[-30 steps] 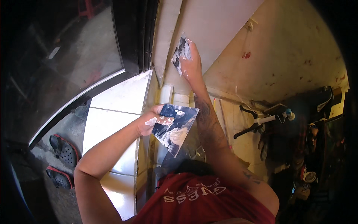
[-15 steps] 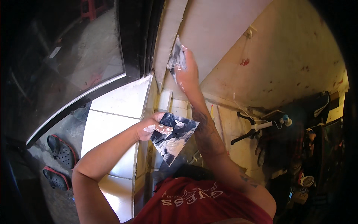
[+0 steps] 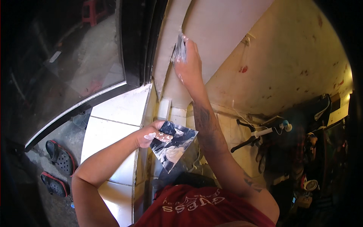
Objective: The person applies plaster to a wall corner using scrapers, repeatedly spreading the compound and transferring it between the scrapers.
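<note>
My left hand (image 3: pixel 151 137) grips a flat, dark, four-sided filler board (image 3: pixel 180 140) smeared with white paste, held low in front of my body; the thumb lies on top, spattered with paste. My right hand (image 3: pixel 188 65) is raised, fingers closed around a smaller paste-coated scraper (image 3: pixel 179 49), whose blade rests at the narrow step between a pale wall strip (image 3: pixel 162 56) and the broader pale panel (image 3: pixel 219 26). Paste speckles the fingers of that hand. Whether the blade is pressed flat or on its edge, I cannot tell.
A black-framed glass door (image 3: pixel 132 56) stands left, above a white tiled step (image 3: pixel 111 109). Dark clogs (image 3: pixel 62 157) lie on concrete. A stained wall (image 3: pixel 287 56) is at right, with a white pole-like object (image 3: pixel 262 130) and dark clutter (image 3: pixel 310 159) below it.
The whole view has shifted, so the surroundings sit lower. My right hand and scraper have moved up along the wall step. My left hand still holds the board.
</note>
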Demonstrator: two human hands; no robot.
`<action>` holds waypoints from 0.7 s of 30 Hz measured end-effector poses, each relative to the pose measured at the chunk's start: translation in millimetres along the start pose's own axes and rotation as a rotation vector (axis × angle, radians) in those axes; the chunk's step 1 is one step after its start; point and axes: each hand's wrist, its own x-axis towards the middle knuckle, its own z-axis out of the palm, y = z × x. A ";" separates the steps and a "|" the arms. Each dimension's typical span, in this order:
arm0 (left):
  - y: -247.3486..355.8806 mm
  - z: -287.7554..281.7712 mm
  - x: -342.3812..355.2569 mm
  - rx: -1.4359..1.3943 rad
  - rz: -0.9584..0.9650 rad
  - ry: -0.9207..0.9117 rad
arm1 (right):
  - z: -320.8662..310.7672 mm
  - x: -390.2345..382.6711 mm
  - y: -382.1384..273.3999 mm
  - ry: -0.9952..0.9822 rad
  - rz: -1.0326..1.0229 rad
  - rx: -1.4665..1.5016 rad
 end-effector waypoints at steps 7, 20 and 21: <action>-2.7 -8.3 -1.6 -0.015 0.011 0.017 | -42.8 -69.3 43.4 -0.082 0.309 0.606; -14.1 2.2 9.9 0.175 0.047 0.371 | -192.6 -240.6 113.6 0.190 0.839 1.570; -13.7 11.2 13.1 0.173 0.015 0.342 | -197.8 -229.6 106.6 0.201 0.810 1.586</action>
